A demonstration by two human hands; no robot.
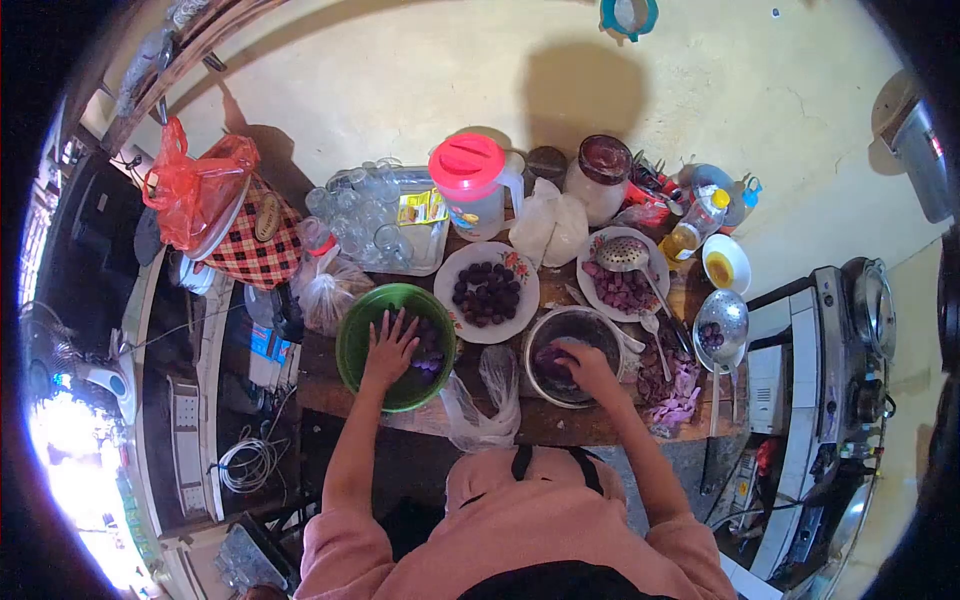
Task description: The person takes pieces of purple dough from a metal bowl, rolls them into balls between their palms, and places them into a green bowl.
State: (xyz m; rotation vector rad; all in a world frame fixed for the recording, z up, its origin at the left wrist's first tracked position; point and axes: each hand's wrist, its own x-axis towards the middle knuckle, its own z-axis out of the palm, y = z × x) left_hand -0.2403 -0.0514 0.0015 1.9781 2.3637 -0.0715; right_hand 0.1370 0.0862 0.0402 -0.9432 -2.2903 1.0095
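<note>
My left hand [392,348] lies with fingers spread in the green bowl [352,330], beside several purple pieces [428,350]. Inside the metal bowl [535,325], my right hand [578,362] has its fingers bent down at a purple mass [550,362]; its fingertips are partly hidden. A flowered plate [447,290] behind the bowls holds dark purple balls [486,294]. Another plate [597,247] holds purple chunks [622,290] with a slotted ladle [622,254] resting over them. A clear plastic bag [485,405] lies between the two bowls at the table's front edge.
A pink-lidded pitcher [470,185], a tray [425,255] of glasses and a brown-lidded jar [603,175] stand at the back. Purple peelings [678,395], a strainer [722,320] and an oil bottle [695,228] are at the right. A stove [832,350] stands farther right.
</note>
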